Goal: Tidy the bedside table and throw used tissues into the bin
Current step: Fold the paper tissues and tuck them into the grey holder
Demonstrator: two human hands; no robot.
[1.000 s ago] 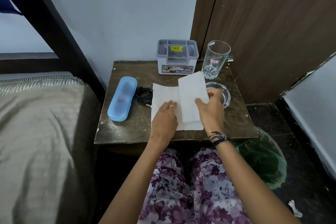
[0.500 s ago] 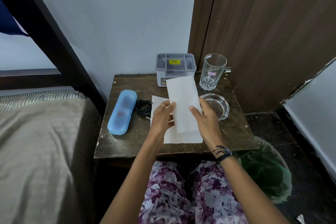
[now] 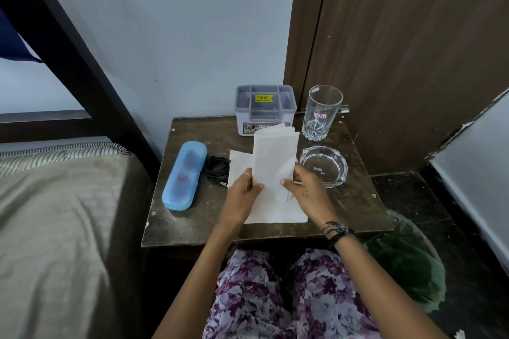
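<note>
Folded tissue (image 3: 274, 162) upright between both hands, left hand (image 3: 243, 195) and right hand (image 3: 308, 192) pinching its lower edges.

Purple floral trousers (image 3: 275, 300) (black wristband (image 3: 337, 231))

A bed with a grey-brown cover (image 3: 60, 228) is seen at the left, under a dark slanted bed-frame beam (image 3: 55, 36). A brown wooden door (image 3: 413, 49) is set in the pale blue wall (image 3: 179, 36).

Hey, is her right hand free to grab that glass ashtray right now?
Probably not yet. The glass ashtray sits just beside the right hand with nothing between them, but that hand and the left hand are pinching the folded tissue.
</note>
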